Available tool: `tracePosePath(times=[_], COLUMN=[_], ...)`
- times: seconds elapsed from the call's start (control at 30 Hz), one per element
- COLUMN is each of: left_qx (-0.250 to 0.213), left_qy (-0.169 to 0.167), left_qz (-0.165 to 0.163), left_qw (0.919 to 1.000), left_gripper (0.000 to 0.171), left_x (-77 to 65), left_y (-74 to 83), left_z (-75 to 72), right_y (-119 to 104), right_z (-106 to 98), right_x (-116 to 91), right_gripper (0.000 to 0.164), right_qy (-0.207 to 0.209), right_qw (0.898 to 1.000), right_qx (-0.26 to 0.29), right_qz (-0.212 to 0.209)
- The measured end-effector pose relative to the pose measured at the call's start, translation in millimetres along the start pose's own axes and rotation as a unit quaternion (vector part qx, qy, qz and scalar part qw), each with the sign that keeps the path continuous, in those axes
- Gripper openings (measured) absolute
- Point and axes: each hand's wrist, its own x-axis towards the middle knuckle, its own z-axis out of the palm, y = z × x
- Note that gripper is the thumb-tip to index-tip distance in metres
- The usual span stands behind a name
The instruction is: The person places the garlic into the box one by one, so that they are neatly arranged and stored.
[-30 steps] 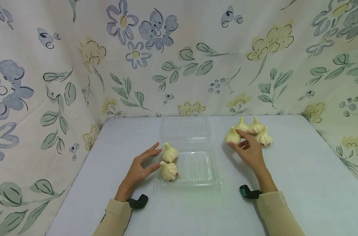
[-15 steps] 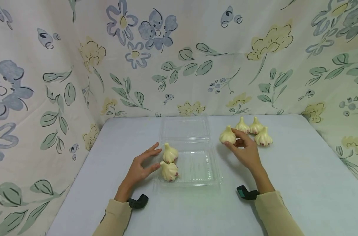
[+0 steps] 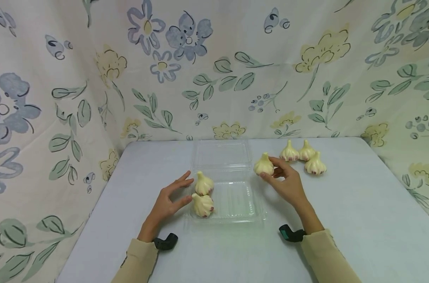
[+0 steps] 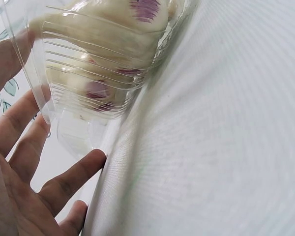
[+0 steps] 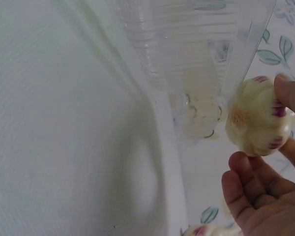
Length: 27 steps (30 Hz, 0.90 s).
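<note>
My right hand [image 3: 288,181] pinches a garlic bulb [image 3: 263,165] between thumb and fingers, held up by the right rim of a clear plastic clamshell box [image 3: 235,200]. In the right wrist view the bulb [image 5: 258,118] shows its root end and purple streaks, clear of the table. Two more bulbs, one behind [image 3: 204,184] the other [image 3: 202,206], lie along the left side of the box. My left hand [image 3: 171,200] rests at the box's left edge with fingers spread. The left wrist view shows its fingers [image 4: 76,177] extended, some touching the clear rim [image 4: 37,83].
Three garlic bulbs [image 3: 289,151] stand grouped at the back right of the white table [image 3: 359,220]. The box's lid [image 3: 221,154] lies folded back towards the flowered curtain [image 3: 235,78]. Black wrist cameras [image 3: 166,241] sit at both cuffs.
My right hand has lifted the garlic bulb away from the group and carried it left to the box's right rim. My left hand has stayed where it was.
</note>
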Motion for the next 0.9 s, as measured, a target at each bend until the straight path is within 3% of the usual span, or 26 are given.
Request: tracePosePath(times=[0.23, 0.9], left_qx=[0.001, -0.001], left_qy=[0.000, -0.001], left_qz=[-0.005, -0.011], left_qw=[1.0000, 0.9999], left_gripper=[0.053, 0.053], left_x=[0.2, 0.5], left_y=[-2.0, -6.2], left_z=[-1.2, 0.7], right_y=[1.4, -3.3], right_z=[5.1, 1.9], right_x=[1.9, 1.5], right_gripper=[0.056, 0.057], right_qy=[-0.007, 0.006], right_qw=[1.000, 1.000], right_qx=[0.021, -0.001], right_qz=[-0.017, -0.023])
